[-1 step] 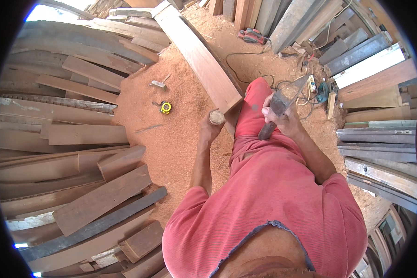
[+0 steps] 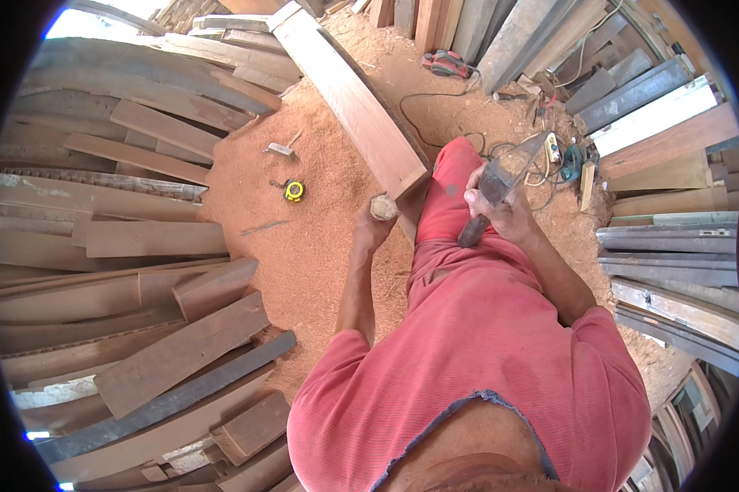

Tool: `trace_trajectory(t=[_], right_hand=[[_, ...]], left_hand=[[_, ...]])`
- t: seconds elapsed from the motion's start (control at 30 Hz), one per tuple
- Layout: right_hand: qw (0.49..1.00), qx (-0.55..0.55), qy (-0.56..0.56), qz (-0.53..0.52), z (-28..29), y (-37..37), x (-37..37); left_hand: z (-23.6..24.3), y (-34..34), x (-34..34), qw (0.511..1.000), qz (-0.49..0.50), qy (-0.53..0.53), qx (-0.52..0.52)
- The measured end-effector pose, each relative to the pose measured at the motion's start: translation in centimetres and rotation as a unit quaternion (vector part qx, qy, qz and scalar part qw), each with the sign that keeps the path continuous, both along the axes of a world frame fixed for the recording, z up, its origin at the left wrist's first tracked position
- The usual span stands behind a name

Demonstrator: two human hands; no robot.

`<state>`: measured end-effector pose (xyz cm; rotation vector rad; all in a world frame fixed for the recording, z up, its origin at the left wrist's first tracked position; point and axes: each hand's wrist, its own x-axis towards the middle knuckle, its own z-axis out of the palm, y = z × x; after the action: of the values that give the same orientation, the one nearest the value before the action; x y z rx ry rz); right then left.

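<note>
My left hand (image 2: 372,228) is closed around a round wooden handle (image 2: 383,207), whose pale, worn end faces up; the tool's lower part is hidden. It is held against the near end of a long, pale reddish timber beam (image 2: 361,115) that slants away to the far left. Over my right thigh, my right hand (image 2: 509,211) grips a dark mallet (image 2: 494,184) with a blocky head, raised apart from the beam. The mallet's dark handle (image 2: 472,232) sticks out below the fingers, toward my body.
On the sawdust to the left lie a yellow tape measure (image 2: 293,191) and a small metal-and-wood tool (image 2: 280,149). Stacked boards (image 2: 156,238) line the left. Beyond are a red power tool (image 2: 447,63) with a cord, a teal power tool (image 2: 572,164) and leaning planks (image 2: 665,135).
</note>
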<state>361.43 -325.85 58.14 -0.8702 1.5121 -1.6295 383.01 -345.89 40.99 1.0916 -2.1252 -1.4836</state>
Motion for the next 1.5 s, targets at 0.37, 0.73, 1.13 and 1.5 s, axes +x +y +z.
trace_trajectory(t=[0.37,0.73,1.13,1.5], right_hand=[[1.0,0.003,-0.017,-0.005,-0.5,0.1,0.1],[1.0,0.015,-0.011,-0.023,-0.5,0.1,0.8],[0.999,0.009,-0.019,-0.036,-0.6,0.9,1.3],[0.997,-0.019,-0.034,-0.07,-1.4,2.0,0.5]], left_hand=[[-1.1,-1.7,0.5,0.999,0.016,0.039,0.023],[11.5,-5.1,-1.6,0.972,0.181,0.123,-0.082],[14.8,-4.3,-13.8,0.941,0.108,0.317,0.045],[15.8,-2.3,-14.4,0.938,0.058,0.335,0.068]])
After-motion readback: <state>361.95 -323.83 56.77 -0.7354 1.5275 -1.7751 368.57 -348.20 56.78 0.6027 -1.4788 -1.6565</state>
